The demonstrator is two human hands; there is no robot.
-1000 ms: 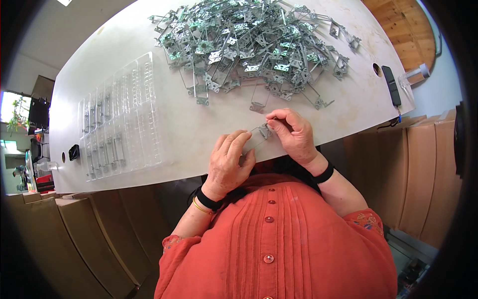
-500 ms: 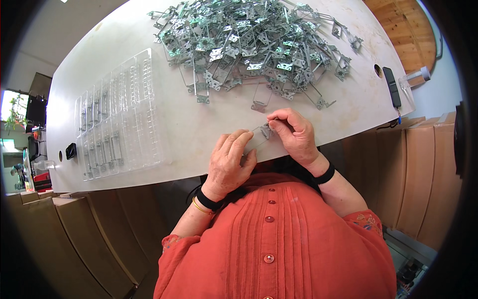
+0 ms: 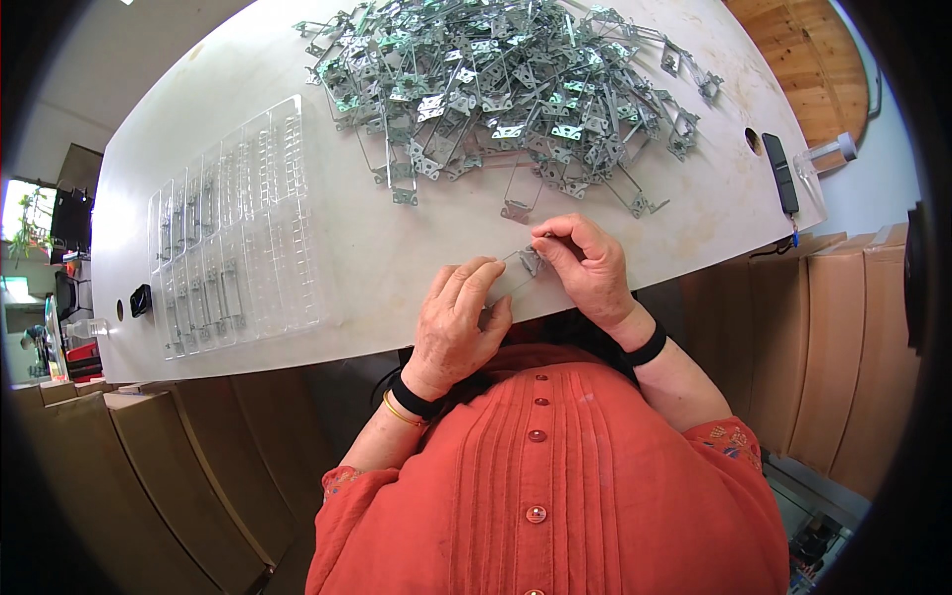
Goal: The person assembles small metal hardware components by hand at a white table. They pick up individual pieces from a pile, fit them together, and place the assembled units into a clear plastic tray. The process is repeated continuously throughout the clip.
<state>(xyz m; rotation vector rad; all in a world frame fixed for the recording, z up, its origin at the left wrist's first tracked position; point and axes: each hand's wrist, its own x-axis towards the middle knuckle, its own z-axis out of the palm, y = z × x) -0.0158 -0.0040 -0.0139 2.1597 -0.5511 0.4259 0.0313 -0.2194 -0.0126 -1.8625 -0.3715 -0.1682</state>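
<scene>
Barely anything's been changed since half a second ago: the bracket (image 3: 531,262) is kept in the same spot, between the left hand (image 3: 461,312) and right hand (image 3: 585,268), near the front edge of the tabletop (image 3: 397,263). Compared with a second back, the view's been shifted a touch, so the tray (image 3: 283,253) is seen slightly further left.

The right fingers (image 3: 563,255) are pinched together at the bracket's upper corner; what's caught in the pinch can't be made out. The left ones are curled at its other end, which is mostly hidden, so a grip there can't be confirmed.

The white tabletop is topped by a big metal pile (image 3: 496,89), and the tray's left part is filled with similar pieces. Boxes (image 3: 778,347) are lined up at right. Marks on a shirt button (image 3: 535,515) are too small to be read.
</scene>
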